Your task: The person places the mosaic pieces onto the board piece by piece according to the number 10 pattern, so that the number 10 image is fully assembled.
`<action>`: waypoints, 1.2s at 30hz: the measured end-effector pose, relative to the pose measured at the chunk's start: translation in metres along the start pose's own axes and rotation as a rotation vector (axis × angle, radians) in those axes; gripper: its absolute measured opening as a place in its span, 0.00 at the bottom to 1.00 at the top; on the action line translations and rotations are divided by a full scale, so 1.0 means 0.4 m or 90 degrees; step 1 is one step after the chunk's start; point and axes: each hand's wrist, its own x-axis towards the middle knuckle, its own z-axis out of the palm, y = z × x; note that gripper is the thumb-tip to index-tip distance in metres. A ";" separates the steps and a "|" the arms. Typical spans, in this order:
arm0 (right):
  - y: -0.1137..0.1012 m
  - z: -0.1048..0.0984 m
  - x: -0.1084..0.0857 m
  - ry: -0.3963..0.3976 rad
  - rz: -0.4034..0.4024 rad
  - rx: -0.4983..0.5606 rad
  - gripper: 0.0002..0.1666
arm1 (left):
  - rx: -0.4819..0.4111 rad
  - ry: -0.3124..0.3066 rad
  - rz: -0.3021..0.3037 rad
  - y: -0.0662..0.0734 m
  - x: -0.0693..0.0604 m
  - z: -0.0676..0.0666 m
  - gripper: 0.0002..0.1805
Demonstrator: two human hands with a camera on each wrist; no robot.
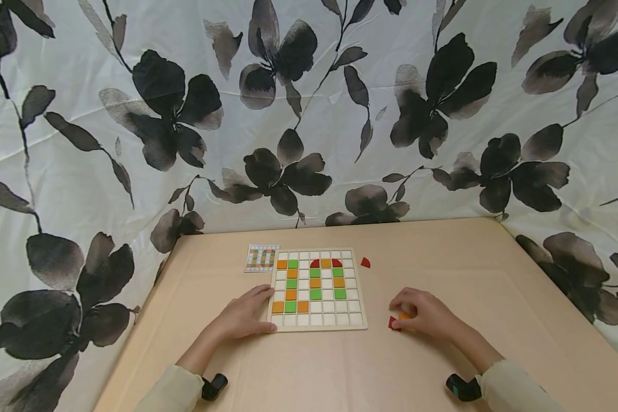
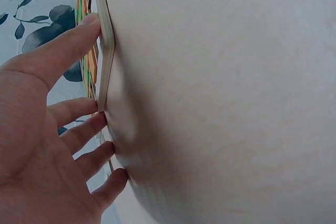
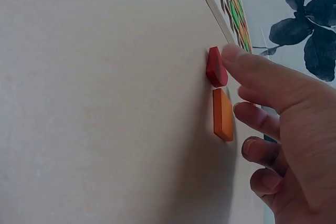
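Note:
My left hand (image 1: pixel 247 312) rests against the left edge of a white gridded board (image 1: pixel 319 329), fingers spread along the side and thumb at the near corner. In the left wrist view the fingertips touch the board's rim (image 2: pixel 107 51). Green and orange squares and two red quarter-round tiles fill some cells. Right of the board, my right hand (image 1: pixel 427 312) is low over the table, fingers loosely bent. Its thumb is at a red tile (image 3: pixel 214 69), apparently touching it. An orange square tile (image 3: pixel 222 116) lies beside that, below the fingers.
Behind the board's far left corner lies a small printed card (image 1: pixel 260 257) with a coloured grid pattern. Another red quarter-round tile (image 1: pixel 365 262) lies off the board's far right corner. The wooden table (image 1: pixel 309 372) ends at a floral cloth (image 1: pixel 371 114).

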 end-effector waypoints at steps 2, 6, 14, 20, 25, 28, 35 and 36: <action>0.003 0.000 -0.004 -0.010 -0.024 0.006 0.21 | -0.001 -0.002 -0.002 -0.001 0.001 0.000 0.49; 0.005 0.000 -0.006 -0.028 -0.044 0.027 0.18 | -0.002 -0.004 -0.001 0.001 0.001 -0.001 0.49; -0.007 0.012 0.011 -0.035 -0.018 -0.005 0.13 | -0.003 -0.003 0.004 0.000 0.000 0.000 0.49; -0.021 0.030 0.028 -0.001 0.007 -0.020 0.12 | -0.002 -0.006 -0.003 0.000 -0.001 -0.001 0.49; -0.030 0.037 0.037 0.015 0.037 -0.034 0.08 | -0.013 -0.007 -0.009 0.000 -0.003 0.003 0.49; -0.033 0.031 0.037 0.001 0.034 -0.024 0.05 | -0.014 -0.008 -0.009 0.001 -0.004 0.003 0.49; -0.024 0.011 0.033 -0.073 -0.002 0.016 0.15 | -0.007 -0.008 -0.009 0.003 -0.002 0.001 0.49; -0.022 0.010 0.033 -0.079 -0.006 0.016 0.15 | -0.006 -0.008 -0.010 0.002 -0.001 0.001 0.49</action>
